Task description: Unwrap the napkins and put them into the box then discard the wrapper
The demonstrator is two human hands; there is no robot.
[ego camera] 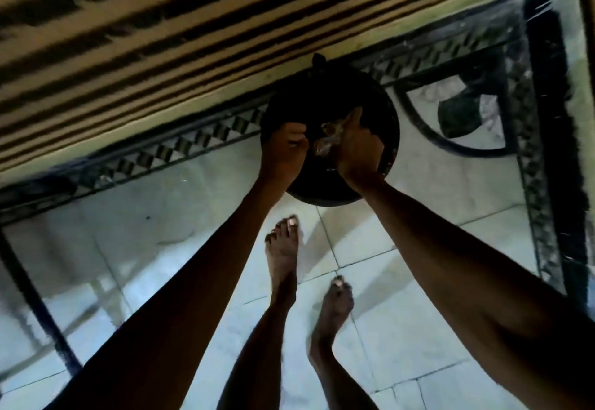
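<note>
A round black bin (325, 93) stands on the floor by the striped rug. Both my hands are over its opening. My right hand (357, 148) grips a crumpled clear plastic wrapper (328, 139) above the bin. My left hand (285, 148) is closed in a fist at the bin's left rim; whether it holds the rim or a bag edge is too dark to tell. The napkins and the box are out of view.
A tan and black striped rug (161, 39) lies beyond the bin. A glass table with a black patterned metal frame (544, 151) runs along the right and back. My bare feet (283, 248) stand on pale floor tiles just in front of the bin.
</note>
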